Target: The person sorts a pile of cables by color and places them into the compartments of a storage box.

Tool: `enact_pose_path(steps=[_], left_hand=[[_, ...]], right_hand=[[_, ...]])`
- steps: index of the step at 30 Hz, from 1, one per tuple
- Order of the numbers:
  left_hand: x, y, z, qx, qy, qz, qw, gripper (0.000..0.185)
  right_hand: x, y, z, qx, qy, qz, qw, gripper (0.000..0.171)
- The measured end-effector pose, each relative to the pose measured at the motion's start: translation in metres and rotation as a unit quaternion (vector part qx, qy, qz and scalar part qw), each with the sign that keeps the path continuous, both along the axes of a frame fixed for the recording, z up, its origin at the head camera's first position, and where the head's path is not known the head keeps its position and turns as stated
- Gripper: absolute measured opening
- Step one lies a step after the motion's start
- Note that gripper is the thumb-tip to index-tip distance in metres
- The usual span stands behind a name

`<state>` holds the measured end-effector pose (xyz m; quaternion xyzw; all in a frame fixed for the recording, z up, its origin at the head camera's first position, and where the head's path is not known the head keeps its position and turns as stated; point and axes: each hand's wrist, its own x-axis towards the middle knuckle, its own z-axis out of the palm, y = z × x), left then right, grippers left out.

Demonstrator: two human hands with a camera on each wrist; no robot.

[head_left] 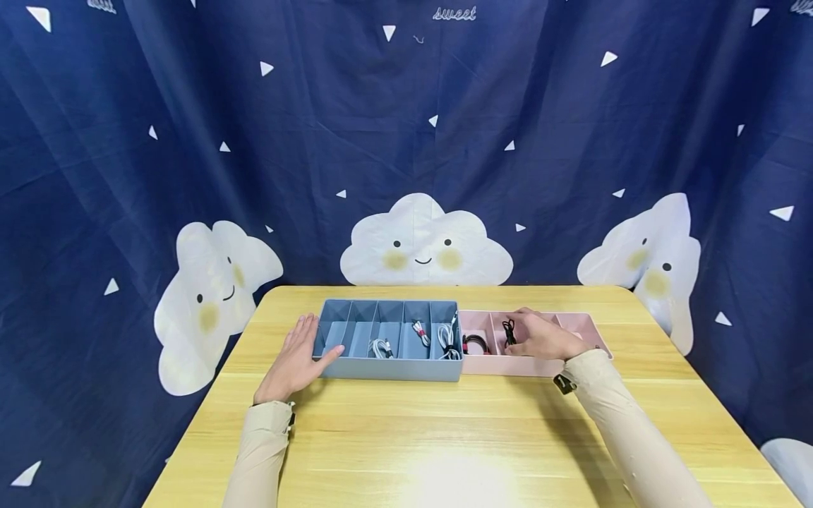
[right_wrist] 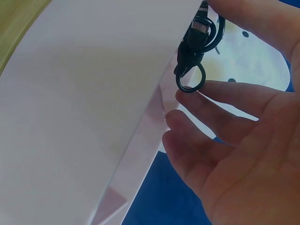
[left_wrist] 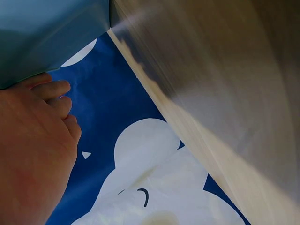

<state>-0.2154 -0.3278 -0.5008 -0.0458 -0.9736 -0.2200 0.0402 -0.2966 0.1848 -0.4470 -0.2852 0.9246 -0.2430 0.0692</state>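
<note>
My right hand point(head_left: 543, 337) reaches over the pink divided box point(head_left: 508, 365) and pinches a bundled black cable point(head_left: 509, 331). In the right wrist view the black cable point(right_wrist: 193, 49) shows between thumb and fingers at the box's rim, its loop touching a fingertip. My left hand point(head_left: 295, 360) lies with straight fingers against the left end of the blue divided box point(head_left: 394, 369), thumb over its front edge. White cables lie inside the blue box: one bundle point(head_left: 381, 348) in the middle compartment, another with a red tie point(head_left: 420, 331) beside it, and a larger bundle point(head_left: 447, 339) at the right end.
The two boxes stand side by side on a wooden table point(head_left: 406, 423), near its back edge. A dark coiled cable point(head_left: 475, 343) lies in the pink box's leftmost compartment. Behind the table hangs a dark blue curtain point(head_left: 381, 106) with clouds on it.
</note>
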Motion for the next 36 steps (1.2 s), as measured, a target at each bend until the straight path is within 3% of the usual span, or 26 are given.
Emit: enact_pose_path(steps=[17,36], left_hand=[[0.000,0.000,-0.001,-0.002,0.001,0.001,1.0000,0.108],[-0.002,-0.001,-0.001,-0.005,0.003,-0.001,1.0000,0.108]], right_hand=[[0.002,0.005,0.003,0.015,0.028,-0.006,0.999,0.076],[0.019,0.016,0.016,-0.027,0.021,-0.005,0.999,0.075]])
